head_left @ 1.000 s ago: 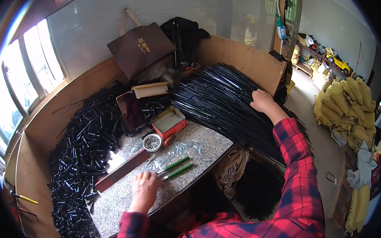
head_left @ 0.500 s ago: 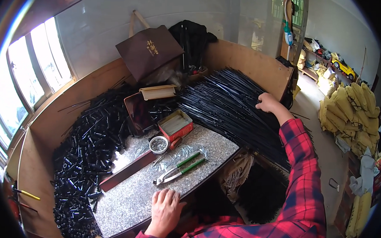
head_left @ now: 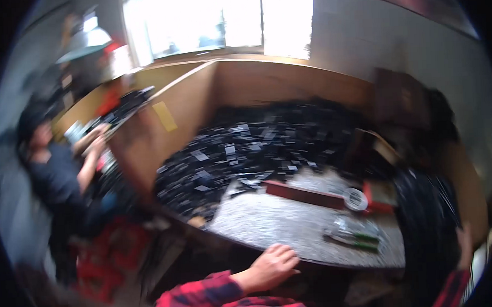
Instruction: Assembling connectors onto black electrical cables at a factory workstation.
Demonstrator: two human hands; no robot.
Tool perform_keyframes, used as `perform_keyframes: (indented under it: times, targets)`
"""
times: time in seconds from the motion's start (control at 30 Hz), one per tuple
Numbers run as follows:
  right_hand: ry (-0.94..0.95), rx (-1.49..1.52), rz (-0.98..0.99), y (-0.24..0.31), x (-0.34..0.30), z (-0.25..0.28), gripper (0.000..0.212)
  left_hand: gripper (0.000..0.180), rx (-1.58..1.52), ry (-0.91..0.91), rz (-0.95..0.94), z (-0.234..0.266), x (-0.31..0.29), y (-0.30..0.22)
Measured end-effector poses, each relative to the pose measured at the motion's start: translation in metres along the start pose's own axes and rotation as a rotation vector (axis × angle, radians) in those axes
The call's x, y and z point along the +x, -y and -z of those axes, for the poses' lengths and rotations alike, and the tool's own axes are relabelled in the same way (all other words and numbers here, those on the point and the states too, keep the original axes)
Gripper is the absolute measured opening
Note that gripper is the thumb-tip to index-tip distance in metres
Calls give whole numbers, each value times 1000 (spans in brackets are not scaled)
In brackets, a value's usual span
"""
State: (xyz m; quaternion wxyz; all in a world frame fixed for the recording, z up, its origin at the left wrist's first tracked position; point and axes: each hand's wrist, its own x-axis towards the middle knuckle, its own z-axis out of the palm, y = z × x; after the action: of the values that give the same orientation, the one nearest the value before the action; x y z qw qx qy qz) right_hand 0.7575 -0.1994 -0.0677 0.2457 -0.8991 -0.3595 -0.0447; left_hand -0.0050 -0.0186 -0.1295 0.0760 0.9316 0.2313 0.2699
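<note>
Black rods (head_left: pixel 427 211): long, thin, shiny, at 4 o'clock
Right grip (head_left: pixel 465 247): by the rods, too blurry to tell
Left grip (head_left: pixel 273 267): 6 o'clock, a bit curled, cannot tell if holding
Brown bag (head_left: pixel 400 100): too blurry to read

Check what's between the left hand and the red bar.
Just bare speckled slab, from left hand to red bar, as far as the blurred head view shows.

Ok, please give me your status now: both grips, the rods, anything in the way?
Left grip at slab edge, nothing seen in it. Right grip at rods, blurred, hold unclear. Pliers on slab, apart from both grips.
</note>
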Motion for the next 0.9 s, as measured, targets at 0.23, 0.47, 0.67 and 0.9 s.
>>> perform_keyframes:
  times: [0.23, 0.47, 0.67, 0.9]
  targets:
    - [-145, -333, 154, 67, 20, 49, 32, 35, 30, -54, 39, 4, -21, -1]
    - [-251, -619, 265, 164, -19, 72, 28, 36, 41, -9, 66, 9, -19, 5]
    - [-310, -284, 355, 184, 2, 89, 29, 34, 44, -21, -1, 11, -7, 6]
    - [-201, 329, 557, 367, -85, 59, 27, 32, 86, -93, 17, 35, 10, 0]
